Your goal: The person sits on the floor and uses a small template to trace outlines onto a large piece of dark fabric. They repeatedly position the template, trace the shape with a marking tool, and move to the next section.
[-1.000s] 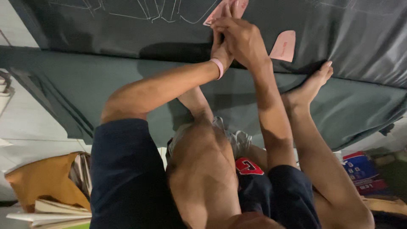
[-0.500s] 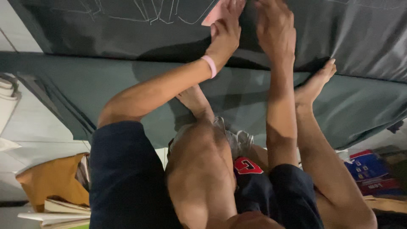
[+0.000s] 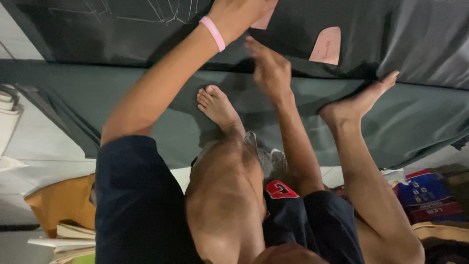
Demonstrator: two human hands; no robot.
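Since half a second ago the right hand has dropped from the top edge of the frame toward the upper middle, and the bare foot below it has come into plain view; the left hand has stayed at the top centre. The left hand, with a pink wristband on its wrist, presses down on the dark grey fabric and covers part of a pink chalk piece — whether it grips the piece or only rests on it I cannot tell. The right hand lies on the fabric with fingers loosely curled, holding nothing that shows. A second pink chalk piece lies on the fabric at the upper right, apart from both hands; white chalk lines cross the fabric at the upper left; the other foot rests at the right — a yellow bag sits at the lower left.
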